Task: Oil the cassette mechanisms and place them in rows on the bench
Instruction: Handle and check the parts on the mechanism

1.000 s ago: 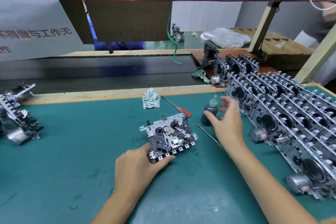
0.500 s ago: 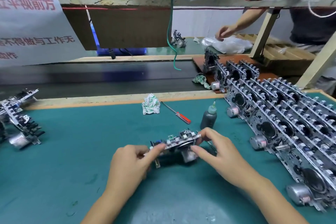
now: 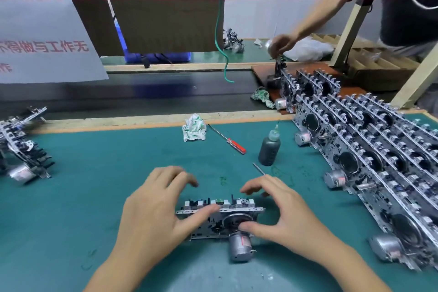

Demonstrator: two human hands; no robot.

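Now: one cassette mechanism (image 3: 220, 218) stands on edge on the green mat (image 3: 94, 185), between the two hands and just in front of the person. Its long axis runs left to right across the view, roughly level. The flywheel side and the small silver motor (image 3: 239, 248) point back toward the person; the row of white keys along the top edge points up and slightly away.

Left hand (image 3: 156, 216): thumb laid along the top rail of the mechanism, fingers spread and lifted above it (blurred, so I cannot tell whether any fingertip touches the far side). Reads as steadying, not a full grip.

Right hand (image 3: 282, 216): thumb pressed on the flywheel just above the motor, fingers arched over the far right end. Also a loose brace; I cannot tell if the fingers close behind the frame.

Key relation for the next move: the oil bottle (image 3: 269, 147) stands upright beyond and to the right of the mechanism, nearer the right hand. A thin needle tool (image 3: 258, 169) lies between bottle and right hand. Finished rows of mechanisms (image 3: 369, 156) fill the right side of the mat, their long axes running diagonally away.

Judgement: the piece is being set flywheel-side up for oiling; the right hand would take the bottle while the left holds the rail.

Also present: red-handled screwdriver (image 3: 227, 140), crumpled rag (image 3: 193, 127), unprocessed mechanisms (image 3: 21, 144) at far left.
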